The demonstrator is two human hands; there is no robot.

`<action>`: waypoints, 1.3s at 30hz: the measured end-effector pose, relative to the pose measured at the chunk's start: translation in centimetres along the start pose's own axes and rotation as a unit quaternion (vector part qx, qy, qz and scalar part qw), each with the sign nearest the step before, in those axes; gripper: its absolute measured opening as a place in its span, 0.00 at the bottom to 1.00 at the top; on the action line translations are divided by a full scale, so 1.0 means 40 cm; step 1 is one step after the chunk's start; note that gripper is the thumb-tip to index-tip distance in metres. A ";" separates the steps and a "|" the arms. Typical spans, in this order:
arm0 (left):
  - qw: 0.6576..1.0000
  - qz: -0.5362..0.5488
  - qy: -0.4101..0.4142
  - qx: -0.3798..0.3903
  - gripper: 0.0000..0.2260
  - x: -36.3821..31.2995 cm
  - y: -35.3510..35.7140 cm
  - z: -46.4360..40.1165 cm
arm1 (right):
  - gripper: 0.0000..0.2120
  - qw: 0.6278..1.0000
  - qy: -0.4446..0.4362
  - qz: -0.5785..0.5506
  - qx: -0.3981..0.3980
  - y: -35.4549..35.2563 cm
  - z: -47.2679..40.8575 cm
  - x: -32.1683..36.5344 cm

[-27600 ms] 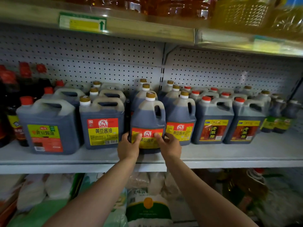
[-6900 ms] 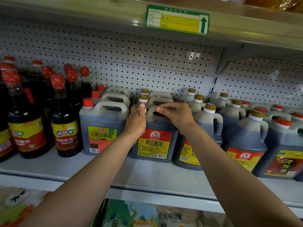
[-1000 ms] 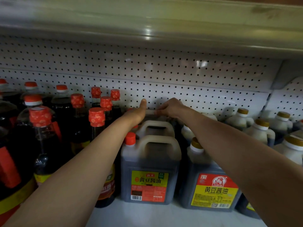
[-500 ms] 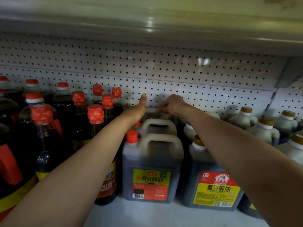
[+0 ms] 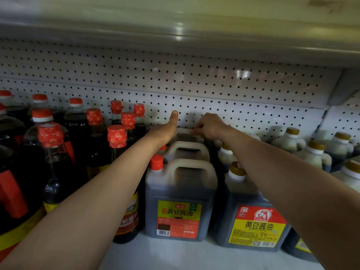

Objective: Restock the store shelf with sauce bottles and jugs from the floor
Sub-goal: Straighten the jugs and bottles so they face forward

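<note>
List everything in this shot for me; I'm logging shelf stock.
Red-cap jugs: three in a row front to back, dark sauce, shelf centre; rear one mostly hidden.
Gold-cap jugs: at least six in view, dark sauce, right of the red-cap jugs.
Bottles: about ten, dark with red caps, left.
Pegboard: one, white, back wall.
Upper shelf: one, pale, overhead.
Shelf: one, white, under the stock.
Left hand: one, thumb up, beside the rear jug; fingers hidden.
Right hand: one, fingers curled on the rear jug's handle.
</note>
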State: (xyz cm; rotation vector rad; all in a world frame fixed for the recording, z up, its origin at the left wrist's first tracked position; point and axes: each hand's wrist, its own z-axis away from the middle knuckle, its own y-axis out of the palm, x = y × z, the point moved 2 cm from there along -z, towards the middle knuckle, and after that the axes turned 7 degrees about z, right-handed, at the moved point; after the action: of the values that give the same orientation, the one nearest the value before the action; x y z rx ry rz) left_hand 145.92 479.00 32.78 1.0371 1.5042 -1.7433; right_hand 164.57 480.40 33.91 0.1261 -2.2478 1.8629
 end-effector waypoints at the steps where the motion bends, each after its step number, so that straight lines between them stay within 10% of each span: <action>1: 1.000 -0.005 0.005 0.003 0.42 0.002 0.000 0.000 | 0.14 1.000 -0.004 0.001 0.000 0.001 0.000 0.002; 39: 0.999 0.041 0.014 0.010 0.45 0.032 0.003 -0.031 | 0.17 0.999 -0.016 -0.040 0.004 -0.016 0.033 -0.008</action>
State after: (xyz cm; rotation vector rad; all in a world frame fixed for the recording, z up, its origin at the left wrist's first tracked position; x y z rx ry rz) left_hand 145.57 480.27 31.55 1.1230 1.4426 -1.6968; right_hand 164.84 478.94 34.25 0.2448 -2.2219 1.8407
